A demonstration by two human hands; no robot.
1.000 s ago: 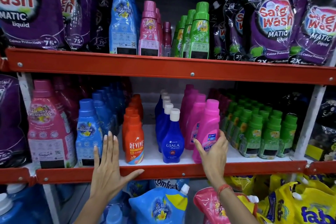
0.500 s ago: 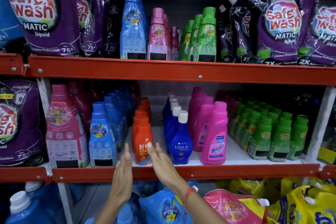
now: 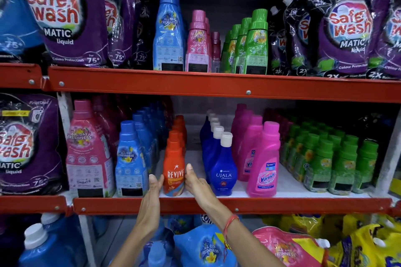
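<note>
An orange Revive bottle (image 3: 174, 171) stands at the front of a row of like bottles on the middle shelf (image 3: 217, 204). My left hand (image 3: 152, 195) lies against its left side with straight fingers. Against the bottle's right side rests my right hand (image 3: 196, 184), fingers straight and thumb pointing up; a red thread circles that wrist. The bottle stands upright on the shelf between the two palms.
A blue All Day Freshness bottle (image 3: 130, 162) stands left of the orange one, and a blue Ujala bottle (image 3: 223, 171) and pink Vanish bottle (image 3: 265, 167) right. Green bottles (image 3: 342, 165) fill the far right. Purple Safe Wash pouches (image 3: 65, 17) sit above, refill pouches (image 3: 204, 249) below.
My right hand left the pink Vanish bottle and moved left to the orange bottle. My left hand came off the shelf edge and closed in on the bottle's other side.
</note>
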